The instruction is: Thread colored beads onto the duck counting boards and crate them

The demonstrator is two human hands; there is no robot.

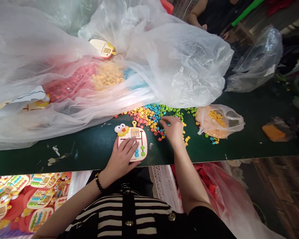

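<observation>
A cream toy board [145,146] with a red rim and a yellow big-eyed animal head lies on the green table. It has slotted tracks, with green and blue pieces at its lower right. My left hand [123,152] lies over its left half, fingers stretched out flat and thumb by the lower edge. My right hand [173,130] is over a pile of small plastic pieces [149,114] in red, yellow, blue and green. Its thumb and forefinger are drawn together in a pinch; what lies between the tips, if anything, is too small to make out.
Big clear plastic bags [189,66] cover the table's back, with heaps of coloured pieces [107,78] beneath. A small bag of yellow-orange pieces [215,121] lies right. Finished-looking boards [41,197] fill a spot below left. Another person's arm [197,13] shows at the back.
</observation>
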